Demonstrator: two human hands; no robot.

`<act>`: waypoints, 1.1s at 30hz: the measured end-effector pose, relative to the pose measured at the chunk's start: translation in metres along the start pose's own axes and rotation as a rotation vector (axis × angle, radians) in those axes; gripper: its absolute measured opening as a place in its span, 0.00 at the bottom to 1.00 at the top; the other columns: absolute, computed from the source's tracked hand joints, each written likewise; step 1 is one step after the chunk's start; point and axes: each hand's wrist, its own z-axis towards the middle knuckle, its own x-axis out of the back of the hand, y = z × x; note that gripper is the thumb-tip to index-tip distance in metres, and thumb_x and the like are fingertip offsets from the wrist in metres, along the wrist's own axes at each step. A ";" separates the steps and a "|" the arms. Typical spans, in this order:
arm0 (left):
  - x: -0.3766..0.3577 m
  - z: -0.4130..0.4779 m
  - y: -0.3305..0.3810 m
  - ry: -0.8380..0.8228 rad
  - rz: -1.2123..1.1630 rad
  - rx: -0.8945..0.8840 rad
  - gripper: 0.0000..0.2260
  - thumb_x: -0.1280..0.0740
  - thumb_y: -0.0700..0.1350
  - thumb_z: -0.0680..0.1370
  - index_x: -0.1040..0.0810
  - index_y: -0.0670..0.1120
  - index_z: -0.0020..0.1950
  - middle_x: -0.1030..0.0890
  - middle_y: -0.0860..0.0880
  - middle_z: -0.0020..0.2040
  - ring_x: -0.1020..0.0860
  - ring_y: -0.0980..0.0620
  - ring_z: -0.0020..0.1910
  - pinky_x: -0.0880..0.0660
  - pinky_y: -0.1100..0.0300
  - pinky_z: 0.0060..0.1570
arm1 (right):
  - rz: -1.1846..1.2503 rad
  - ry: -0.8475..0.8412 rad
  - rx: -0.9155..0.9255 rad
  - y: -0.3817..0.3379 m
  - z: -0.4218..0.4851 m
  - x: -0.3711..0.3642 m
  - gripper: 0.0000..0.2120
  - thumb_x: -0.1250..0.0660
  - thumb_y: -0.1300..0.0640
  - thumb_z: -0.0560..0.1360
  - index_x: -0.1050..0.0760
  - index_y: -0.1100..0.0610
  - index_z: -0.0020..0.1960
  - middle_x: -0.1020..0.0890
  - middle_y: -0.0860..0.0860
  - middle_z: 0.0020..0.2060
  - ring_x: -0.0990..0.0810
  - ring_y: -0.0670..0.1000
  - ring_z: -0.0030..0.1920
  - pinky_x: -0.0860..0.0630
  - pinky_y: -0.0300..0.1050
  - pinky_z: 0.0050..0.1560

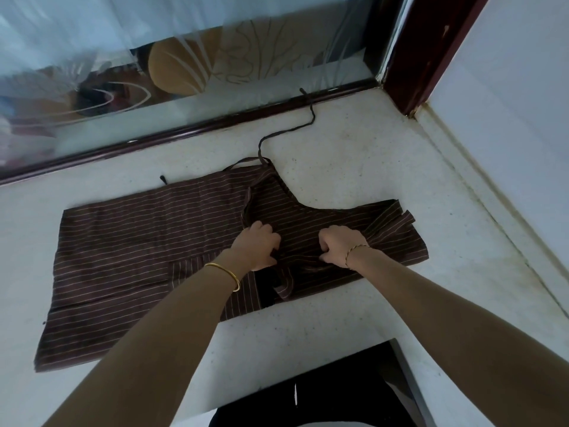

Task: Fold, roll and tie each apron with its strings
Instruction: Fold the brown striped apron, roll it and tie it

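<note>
A dark brown apron [129, 251] with thin pale stripes lies flat on a white speckled counter [354, 167], its skirt to the left and its bib to the right. My left hand [257, 245] and my right hand [338, 246] rest close together on the middle of the apron, each pinching a bunched fold of the cloth. One long tie string [288, 131] trails away across the counter to the window sill. A neck strap [251, 198] loops over the bib just beyond my left hand. The strap ends [397, 220] stick out at the right.
A frosted glass window with a dark frame [184, 131] runs along the back of the counter. A dark red post [421, 57] and a white wall [508, 103] close off the right side. The counter's front edge has a cut-out [397, 359] near me.
</note>
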 end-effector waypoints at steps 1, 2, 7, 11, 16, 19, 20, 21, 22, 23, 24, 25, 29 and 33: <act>-0.002 -0.003 -0.002 0.020 -0.052 0.009 0.17 0.32 0.50 0.75 0.28 0.49 0.62 0.30 0.47 0.60 0.34 0.48 0.59 0.31 0.54 0.60 | -0.030 0.037 0.008 -0.003 -0.001 -0.002 0.09 0.34 0.53 0.75 0.27 0.55 0.52 0.25 0.52 0.53 0.27 0.54 0.55 0.31 0.47 0.52; -0.004 -0.006 -0.004 0.080 -0.118 0.014 0.17 0.31 0.49 0.74 0.28 0.49 0.62 0.31 0.47 0.60 0.34 0.48 0.59 0.31 0.54 0.60 | -0.039 0.083 0.025 -0.006 -0.002 -0.004 0.08 0.34 0.55 0.75 0.27 0.55 0.52 0.26 0.52 0.53 0.28 0.54 0.56 0.32 0.47 0.52; -0.010 -0.036 -0.019 0.418 -0.320 0.069 0.11 0.33 0.39 0.73 0.25 0.45 0.55 0.28 0.47 0.55 0.31 0.49 0.55 0.30 0.57 0.57 | 0.071 0.296 0.254 -0.037 -0.012 -0.011 0.08 0.37 0.62 0.75 0.26 0.57 0.53 0.26 0.51 0.51 0.28 0.51 0.52 0.29 0.43 0.47; -0.011 -0.069 -0.025 0.178 -0.437 0.148 0.05 0.35 0.47 0.77 0.26 0.47 0.47 0.24 0.52 0.45 0.24 0.51 0.45 0.25 0.59 0.45 | 0.083 0.365 0.335 -0.069 -0.019 -0.025 0.07 0.39 0.63 0.76 0.25 0.57 0.53 0.26 0.51 0.49 0.27 0.50 0.49 0.28 0.42 0.42; -0.025 -0.099 -0.032 -0.247 -0.289 0.062 0.19 0.32 0.63 0.71 0.27 0.50 0.51 0.24 0.54 0.48 0.25 0.53 0.46 0.25 0.60 0.45 | 0.130 0.470 0.262 -0.102 -0.025 -0.047 0.06 0.34 0.64 0.73 0.24 0.58 0.49 0.23 0.52 0.44 0.24 0.52 0.43 0.23 0.47 0.37; -0.042 -0.105 -0.034 -0.233 -0.058 -0.065 0.28 0.29 0.62 0.69 0.30 0.47 0.60 0.30 0.50 0.56 0.30 0.52 0.52 0.24 0.57 0.50 | 0.097 0.543 0.210 -0.119 -0.027 -0.059 0.07 0.30 0.64 0.70 0.23 0.58 0.46 0.23 0.53 0.41 0.24 0.54 0.42 0.23 0.48 0.36; -0.047 -0.106 -0.035 -0.200 -0.008 -0.093 0.29 0.29 0.61 0.69 0.32 0.46 0.62 0.31 0.49 0.57 0.31 0.52 0.52 0.24 0.56 0.51 | 0.101 0.533 0.172 -0.123 -0.027 -0.063 0.07 0.31 0.63 0.71 0.24 0.58 0.48 0.24 0.53 0.43 0.25 0.54 0.44 0.23 0.48 0.39; -0.050 -0.106 -0.036 -0.163 0.012 -0.114 0.28 0.30 0.59 0.70 0.32 0.46 0.63 0.32 0.49 0.57 0.33 0.52 0.51 0.25 0.57 0.50 | 0.118 0.499 0.131 -0.125 -0.027 -0.068 0.07 0.33 0.61 0.73 0.25 0.58 0.52 0.25 0.53 0.46 0.26 0.54 0.48 0.24 0.48 0.44; -0.053 -0.107 -0.037 -0.130 0.008 -0.132 0.25 0.31 0.57 0.72 0.32 0.46 0.62 0.31 0.48 0.56 0.34 0.53 0.49 0.25 0.57 0.49 | 0.143 0.445 0.093 -0.127 -0.026 -0.073 0.09 0.35 0.59 0.75 0.27 0.58 0.55 0.25 0.53 0.50 0.28 0.53 0.51 0.25 0.47 0.49; -0.054 -0.107 -0.038 -0.105 -0.005 -0.148 0.23 0.32 0.56 0.73 0.32 0.46 0.62 0.31 0.48 0.56 0.35 0.53 0.48 0.25 0.58 0.48 | 0.158 0.408 0.067 -0.127 -0.026 -0.077 0.10 0.37 0.58 0.77 0.28 0.57 0.58 0.26 0.53 0.52 0.29 0.53 0.54 0.26 0.45 0.52; -0.055 -0.108 -0.040 -0.090 -0.021 -0.162 0.20 0.33 0.53 0.74 0.32 0.46 0.61 0.31 0.48 0.55 0.35 0.54 0.48 0.26 0.58 0.48 | 0.172 0.392 0.054 -0.128 -0.026 -0.079 0.11 0.38 0.58 0.77 0.28 0.57 0.59 0.26 0.54 0.53 0.29 0.53 0.55 0.27 0.44 0.53; -0.054 -0.108 -0.041 -0.082 -0.042 -0.172 0.18 0.34 0.51 0.75 0.32 0.46 0.61 0.31 0.48 0.55 0.35 0.54 0.48 0.26 0.58 0.48 | 0.199 0.396 0.051 -0.129 -0.026 -0.080 0.12 0.38 0.58 0.77 0.28 0.58 0.60 0.26 0.54 0.54 0.29 0.53 0.55 0.28 0.44 0.54; -0.052 -0.108 -0.045 -0.070 -0.199 -0.158 0.07 0.37 0.44 0.76 0.29 0.46 0.54 0.30 0.48 0.52 0.29 0.50 0.47 0.26 0.57 0.45 | 0.280 0.515 0.118 -0.129 -0.035 -0.077 0.13 0.38 0.57 0.75 0.24 0.60 0.56 0.23 0.54 0.52 0.26 0.54 0.54 0.24 0.50 0.51; -0.046 -0.106 -0.053 -0.068 -0.366 -0.125 0.02 0.37 0.43 0.77 0.29 0.47 0.48 0.28 0.49 0.49 0.27 0.50 0.45 0.27 0.59 0.43 | 0.040 0.392 0.185 -0.124 -0.039 -0.085 0.29 0.36 0.43 0.71 0.29 0.56 0.68 0.30 0.57 0.67 0.34 0.60 0.69 0.32 0.56 0.65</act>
